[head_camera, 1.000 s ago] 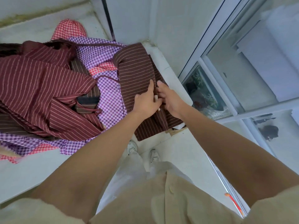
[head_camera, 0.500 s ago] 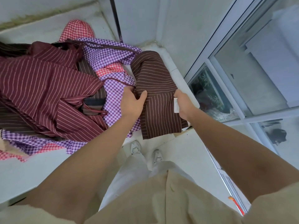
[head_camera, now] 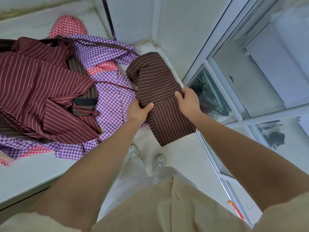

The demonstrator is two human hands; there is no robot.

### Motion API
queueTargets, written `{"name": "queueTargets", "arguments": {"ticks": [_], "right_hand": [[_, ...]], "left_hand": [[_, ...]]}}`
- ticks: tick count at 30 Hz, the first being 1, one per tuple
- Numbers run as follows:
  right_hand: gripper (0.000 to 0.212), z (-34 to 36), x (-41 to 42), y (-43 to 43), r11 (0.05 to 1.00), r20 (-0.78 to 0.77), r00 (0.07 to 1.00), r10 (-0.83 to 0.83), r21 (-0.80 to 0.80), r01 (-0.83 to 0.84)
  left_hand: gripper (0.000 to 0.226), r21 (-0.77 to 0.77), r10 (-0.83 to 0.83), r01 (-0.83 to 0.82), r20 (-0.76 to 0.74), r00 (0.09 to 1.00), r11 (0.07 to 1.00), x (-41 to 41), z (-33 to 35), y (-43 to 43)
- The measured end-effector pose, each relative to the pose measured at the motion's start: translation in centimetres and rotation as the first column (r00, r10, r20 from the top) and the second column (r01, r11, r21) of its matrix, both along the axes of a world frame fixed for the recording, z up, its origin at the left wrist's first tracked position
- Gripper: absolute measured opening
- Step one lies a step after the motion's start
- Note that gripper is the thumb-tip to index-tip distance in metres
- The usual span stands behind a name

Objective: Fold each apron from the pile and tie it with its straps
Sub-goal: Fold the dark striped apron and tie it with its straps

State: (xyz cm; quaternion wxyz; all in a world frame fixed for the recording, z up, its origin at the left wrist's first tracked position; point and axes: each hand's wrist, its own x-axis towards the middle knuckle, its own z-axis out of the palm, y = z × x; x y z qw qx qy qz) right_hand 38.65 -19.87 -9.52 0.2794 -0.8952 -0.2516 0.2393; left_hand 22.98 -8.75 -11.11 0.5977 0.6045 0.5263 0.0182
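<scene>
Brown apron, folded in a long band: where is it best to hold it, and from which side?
Take the apron at mid-length, pinching both long edges, from left and right. The band is narrow and layered, and its near end hangs past the table edge, so a middle hold likely keeps layers together.

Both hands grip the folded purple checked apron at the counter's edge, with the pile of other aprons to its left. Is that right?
Not quite. In the head view the left hand and right hand grip the folded brown striped apron; the purple checked apron lies in the pile to its left.
</scene>
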Motion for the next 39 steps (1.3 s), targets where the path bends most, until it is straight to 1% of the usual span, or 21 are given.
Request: {"name": "queueTargets", "arguments": {"ticks": [2, 4, 6, 8, 10, 12, 14, 16, 17, 20, 21, 22, 24, 28, 31, 33, 35, 37, 38, 39], "right_hand": [[0.028, -0.1, 0.5, -0.1, 0.998, -0.014, 1.000, 0.022, -0.052, -0.023], [0.027, 0.2, 1.0, -0.1, 0.997, -0.051, 0.998, 0.038, -0.072, -0.042], [0.024, 0.2, 1.7, -0.2, 0.996, -0.108, 0.992, 0.058, -0.054, -0.065], [0.028, 0.2, 2.7, -0.3, 0.991, -0.125, 0.985, 0.120, -0.045, -0.126], [0.031, 0.3, 3.5, -0.2, 0.977, -0.108, 0.975, 0.193, -0.073, -0.201], [0.034, 0.5, 4.2, 0.1, 0.959, -0.095, 0.963, 0.252, -0.107, -0.261], [0.037, 0.7, 4.7, 0.6, 0.939, -0.090, 0.947, 0.307, -0.135, -0.317], [0.035, 0.7, 5.4, 1.4, 0.923, -0.075, 0.936, 0.343, -0.157, -0.350], [0.031, 0.7, 5.6, 1.7, 0.921, -0.054, 0.936, 0.347, -0.169, -0.351], [0.020, 0.2, 6.2, 2.9, 0.911, 0.062, 0.930, 0.362, -0.234, -0.339], [0.018, 0.1, 6.2, 3.5, 0.906, 0.095, 0.925, 0.368, -0.261, -0.333], [0.018, -0.2, 6.1, 3.9, 0.900, 0.128, 0.916, 0.381, -0.279, -0.335], [0.018, -0.5, 5.7, 4.9, 0.891, 0.188, 0.890, 0.415, -0.282, -0.356], [0.018, -1.5, 4.9, 7.3, 0.875, 0.260, 0.841, 0.475, -0.247, -0.417], [0.014, -1.9, 4.1, 9.8, 0.843, 0.236, 0.811, 0.536, -0.194, -0.501], [0.013, -2.1, 3.3, 11.5, 0.816, 0.207, 0.789, 0.578, -0.156, -0.557], [0.013, -2.3, 2.8, 12.6, 0.798, 0.201, 0.772, 0.603, -0.142, -0.586], [0.014, -2.6, 2.4, 13.7, 0.790, 0.220, 0.759, 0.613, -0.145, -0.596], [0.016, -2.6, 2.2, 14.1, 0.787, 0.226, 0.754, 0.617, -0.146, -0.600], [0.016, -2.7, 2.1, 14.3, 0.786, 0.233, 0.751, 0.617, -0.144, -0.601]], "left_hand": [[0.056, 0.038, -0.006, 0.007, -0.017, 1.000, 0.999, 0.2, 0.1, -0.3], [0.053, 0.040, -0.008, 0.008, -0.008, 1.000, 0.999, 0.2, 0.3, -0.3], [0.040, 0.079, 0.015, -0.015, 0.011, 1.000, 0.997, 0.0, 0.8, -0.1], [0.023, 0.170, 0.079, -0.088, 0.057, 0.995, 0.982, -0.2, 1.2, 0.3], [0.014, 0.281, 0.115, -0.146, 0.121, 0.986, 0.949, -0.4, 1.6, 1.0], [0.015, 0.384, 0.124, -0.182, 0.172, 0.977, 0.905, -0.1, 1.9, 1.8], [0.026, 0.443, 0.149, -0.223, 0.196, 0.969, 0.868, 0.5, 2.5, 2.8], [0.038, 0.459, 0.130, -0.193, 0.165, 0.978, 0.867, 1.5, 2.8, 4.3], [0.044, 0.466, 0.097, -0.138, 0.112, 0.989, 0.874, 2.1, 2.6, 5.0], [0.070, 0.500, 0.036, 0.038, -0.136, 0.990, 0.865, 3.1, 1.3, 6.5], [0.079, 0.516, 0.009, 0.090, -0.186, 0.983, 0.852, 3.1, 0.9, 6.9], [0.085, 0.535, -0.034, 0.145, -0.211, 0.977, 0.832, 2.7, 0.3, 6.9], [0.090, 0.567, -0.106, 0.231, -0.244, 0.964, 0.791, 1.3, -1.0, 7.6], [0.084, 0.581, -0.128, 0.313, -0.338, 0.933, 0.751, -2.7, -2.8, 11.2], [0.078, 0.614, -0.098, 0.358, -0.415, 0.905, 0.704, -6.0, -3.3, 14.0], [0.070, 0.642, -0.077, 0.377, -0.444, 0.893, 0.668, -8.0, -3.0, 15.4], [0.054, 0.710, -0.069, 0.356, -0.400, 0.914, 0.607, -8.9, -2.2, 16.1], [0.035, 0.782, -0.038, 0.285, -0.318, 0.947, 0.555, -9.0, -1.1, 16.2], [0.035, 0.799, -0.018, 0.255, -0.293, 0.956, 0.544, -8.8, -0.6, 16.0], [0.039, 0.802, -0.004, 0.212, -0.253, 0.967, 0.559, -8.3, -0.1, 15.7]]}}
